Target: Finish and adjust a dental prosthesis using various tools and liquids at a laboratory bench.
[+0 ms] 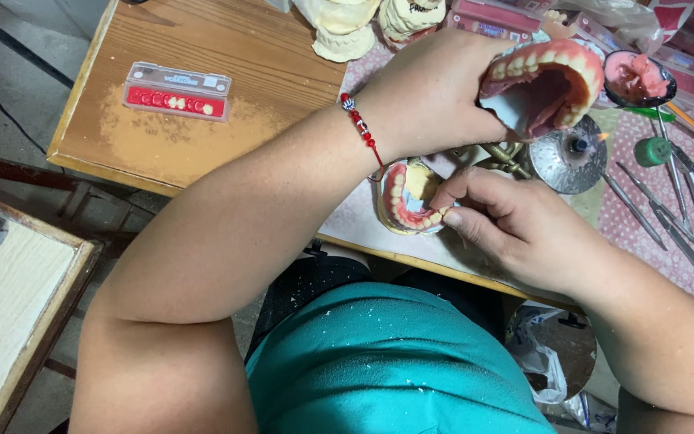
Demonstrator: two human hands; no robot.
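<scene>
The brown wooden workbench fills the far side of the cramped room, its top scuffed pale in one patch, with a pink patterned cloth spread over its right part. A second, lighter table corner stands to the left, across a narrow gap of grey floor.

On the cloth rests the lower wax denture on its cream plaster cast, just under the crossed forearms. The left hand is closed around the upper denture with pink wax gums and a row of ivory teeth, lifted above the bench. The right hand pinches the front teeth of the lower set with curled fingertips.

Both pieces look light but fragile to me: the wax probably dents under pressure and the plaster chips, so holding by the cast's sides seems safest.

Smaller things lie around: a round metal burner dish, steel wax-carving tools, and a clear flat box of spare teeth on a red strip.
</scene>
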